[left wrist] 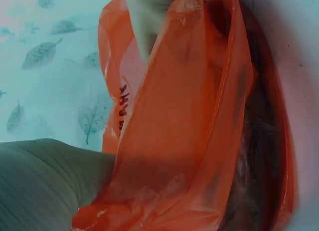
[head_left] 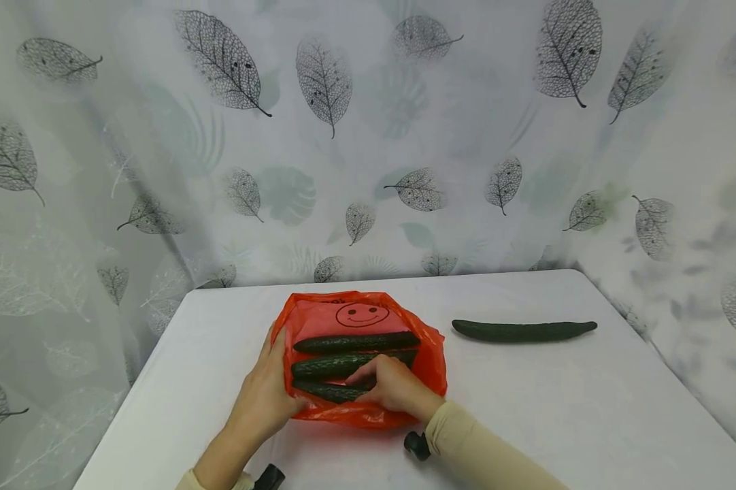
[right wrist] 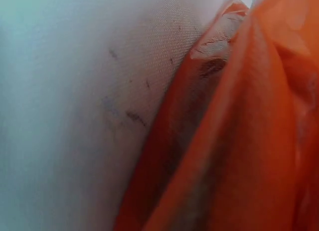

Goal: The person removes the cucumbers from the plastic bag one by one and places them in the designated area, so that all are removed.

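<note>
A red plastic bag (head_left: 429, 357) with a printed smiling face lies with its mouth spread wide in the head view. Three dark green cucumbers lie side by side in it: a far cucumber (head_left: 356, 342), a middle cucumber (head_left: 328, 366) and a near cucumber (head_left: 325, 390). My left hand (head_left: 269, 388) holds the bag's left rim; the left wrist view has its thumb and a finger partly covered by the red film (left wrist: 169, 116). Reaching in from the right, my right hand (head_left: 395, 388) pinches the near cucumber by its right part, fingers on the far side and thumb on the near side.
Another cucumber (head_left: 524, 331) lies on the white table (head_left: 527, 408), right of the bag. A leaf-patterned curtain (head_left: 368, 136) hangs behind and along the sides. Black wrist cameras show below each hand. In the right wrist view, the bag's folds (right wrist: 239, 141) take up the right side.
</note>
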`<state>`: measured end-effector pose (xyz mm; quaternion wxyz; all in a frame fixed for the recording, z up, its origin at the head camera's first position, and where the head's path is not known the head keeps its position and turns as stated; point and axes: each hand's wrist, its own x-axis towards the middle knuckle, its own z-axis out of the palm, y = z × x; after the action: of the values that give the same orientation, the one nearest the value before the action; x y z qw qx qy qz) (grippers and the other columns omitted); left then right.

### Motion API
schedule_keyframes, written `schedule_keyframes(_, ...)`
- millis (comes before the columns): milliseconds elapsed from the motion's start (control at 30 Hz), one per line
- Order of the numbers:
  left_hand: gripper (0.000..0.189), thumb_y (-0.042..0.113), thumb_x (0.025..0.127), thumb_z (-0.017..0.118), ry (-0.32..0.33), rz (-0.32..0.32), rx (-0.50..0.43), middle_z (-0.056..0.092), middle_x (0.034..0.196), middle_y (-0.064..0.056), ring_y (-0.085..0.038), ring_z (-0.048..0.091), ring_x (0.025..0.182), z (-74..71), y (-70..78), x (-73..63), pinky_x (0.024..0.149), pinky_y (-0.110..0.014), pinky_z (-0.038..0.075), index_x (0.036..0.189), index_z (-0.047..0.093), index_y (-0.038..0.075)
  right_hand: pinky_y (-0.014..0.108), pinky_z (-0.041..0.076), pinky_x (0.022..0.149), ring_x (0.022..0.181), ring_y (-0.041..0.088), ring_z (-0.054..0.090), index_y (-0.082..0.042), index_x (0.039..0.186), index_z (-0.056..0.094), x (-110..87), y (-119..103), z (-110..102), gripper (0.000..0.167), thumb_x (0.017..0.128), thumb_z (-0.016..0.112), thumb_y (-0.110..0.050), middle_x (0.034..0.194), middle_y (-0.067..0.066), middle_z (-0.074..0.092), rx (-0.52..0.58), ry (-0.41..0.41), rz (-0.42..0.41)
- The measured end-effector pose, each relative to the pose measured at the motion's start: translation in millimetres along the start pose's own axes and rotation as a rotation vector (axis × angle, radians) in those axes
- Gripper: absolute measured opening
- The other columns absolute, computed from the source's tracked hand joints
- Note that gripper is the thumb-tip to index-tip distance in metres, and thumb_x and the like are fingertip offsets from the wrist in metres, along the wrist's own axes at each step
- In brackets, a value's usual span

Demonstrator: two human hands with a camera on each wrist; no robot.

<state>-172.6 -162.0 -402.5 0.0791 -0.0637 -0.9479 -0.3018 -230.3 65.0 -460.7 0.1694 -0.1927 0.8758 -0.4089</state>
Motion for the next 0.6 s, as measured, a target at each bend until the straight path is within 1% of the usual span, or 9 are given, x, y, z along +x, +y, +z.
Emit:
schedule_keyframes(100,0.119,0.004,0.061,0.091,0.005,0.008,0.011,0.025,0.162,-0.019,-0.046,0.06,0.109,0.7,-0.1,-0.4,0.091,-0.06,0.051,0.159,0.023,0.001,0.048,0.045,0.1,0.11,0.023,0.056,-0.021,0.106,0.081,-1.5,-2.7,1.5,0.031,0.077,0.088,-0.012,0.108,-0.007,0.069,-0.023,-0.004,0.008)
schedule_keyframes(300,0.116,0.002,0.062,0.087,0.001,0.006,0.028,0.024,0.162,-0.021,-0.046,0.061,0.105,0.3,-0.1,-1.3,0.089,-0.06,0.051,0.158,0.022,-0.002,0.049,0.044,0.1,0.109,0.022,0.055,-0.021,0.108,0.08,-4.4,-5.6,3.0,0.034,0.077,0.087,-0.01,0.109,-0.007,0.07,-0.048,-0.005,0.016)
schedule_keyframes(467,0.119,0.001,0.06,0.088,0.0,0.009,0.03,0.023,0.163,-0.022,-0.045,0.061,0.106,0.1,-0.1,-1.1,0.089,-0.059,0.052,0.159,0.022,-0.001,0.048,0.045,0.099,0.107,0.02,0.057,-0.021,0.109,0.08,-6.6,-5.4,2.9,0.034,0.077,0.088,-0.013,0.108,-0.009,0.071,-0.04,-0.001,-0.008)
schedule_keyframes(600,0.119,0.0,0.061,0.089,-0.016,-0.007,0.032,0.022,0.162,-0.024,-0.046,0.061,0.107,-0.1,0.9,-0.9,0.088,-0.058,0.052,0.158,0.021,-0.003,0.047,0.046,0.098,0.107,0.018,0.058,-0.021,0.11,0.08,-7.5,-4.0,2.1,0.033,0.078,0.087,-0.013,0.107,-0.011,0.071,-0.025,0.002,-0.032)
